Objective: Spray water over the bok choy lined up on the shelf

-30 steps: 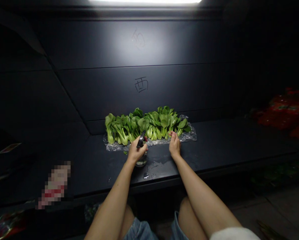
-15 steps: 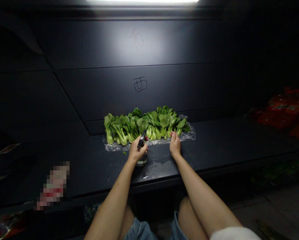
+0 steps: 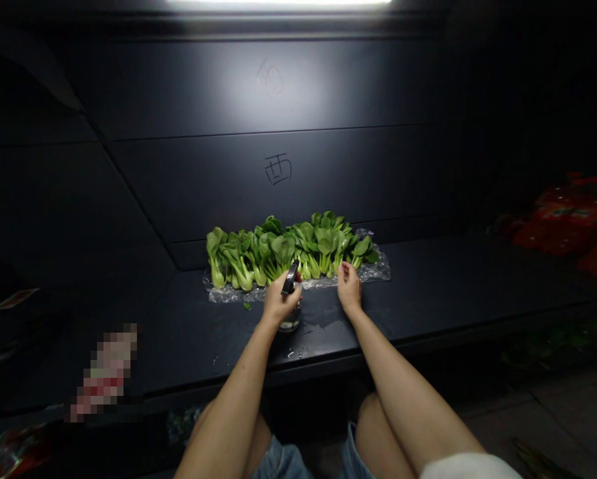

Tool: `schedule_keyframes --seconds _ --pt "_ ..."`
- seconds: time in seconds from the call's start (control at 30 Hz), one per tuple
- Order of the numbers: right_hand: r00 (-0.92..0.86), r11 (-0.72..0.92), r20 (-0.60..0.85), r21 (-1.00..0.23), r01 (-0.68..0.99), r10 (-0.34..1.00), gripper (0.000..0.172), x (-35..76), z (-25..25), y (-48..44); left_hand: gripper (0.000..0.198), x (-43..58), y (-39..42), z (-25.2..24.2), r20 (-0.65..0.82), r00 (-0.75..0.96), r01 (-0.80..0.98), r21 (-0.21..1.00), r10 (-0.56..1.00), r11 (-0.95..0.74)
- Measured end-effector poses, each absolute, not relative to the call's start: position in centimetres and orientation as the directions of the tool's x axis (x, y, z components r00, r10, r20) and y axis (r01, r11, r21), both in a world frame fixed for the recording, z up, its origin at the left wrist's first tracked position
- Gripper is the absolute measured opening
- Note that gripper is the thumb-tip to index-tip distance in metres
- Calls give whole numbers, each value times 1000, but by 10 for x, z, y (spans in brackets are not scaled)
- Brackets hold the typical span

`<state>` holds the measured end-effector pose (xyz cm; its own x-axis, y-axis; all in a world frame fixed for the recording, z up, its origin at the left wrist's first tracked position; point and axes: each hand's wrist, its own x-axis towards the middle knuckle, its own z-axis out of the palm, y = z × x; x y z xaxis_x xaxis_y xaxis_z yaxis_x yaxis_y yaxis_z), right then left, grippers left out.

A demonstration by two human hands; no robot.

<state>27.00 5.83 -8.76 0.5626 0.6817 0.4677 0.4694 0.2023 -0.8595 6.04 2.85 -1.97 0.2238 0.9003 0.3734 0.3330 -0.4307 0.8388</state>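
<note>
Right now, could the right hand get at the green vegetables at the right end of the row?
Probably yes: the right hand is close in front of those green vegetables, with nothing visible blocking the way. The spray bottle is in the left hand, off to the side.

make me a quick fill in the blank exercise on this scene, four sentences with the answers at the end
The spray bottle is in the person's ____ hand. The crumpled plastic sheet lies ____ the leafy greens. In the picture, the red pile is to the ____ of the greens. The bright strip light shows at the ____ edge of the picture.

Missing words: left; under; right; top.
</note>
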Motion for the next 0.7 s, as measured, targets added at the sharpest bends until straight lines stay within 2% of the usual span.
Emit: schedule_keyframes --seconds 0.23,0.43,0.7 --pt "575 212 494 -847 487 653 58 272 -87 58 25 68 29 -20 370 236 356 827 898 -435" --pt "570 201 457 -867 456 683 68 273 -88 59 18 72 29 -20 374 267 384 804 888 -454" --pt "552 220 442 -879 422 707 76 272 -86 59 25 74 28 -18 383 298 359 804 874 -474"
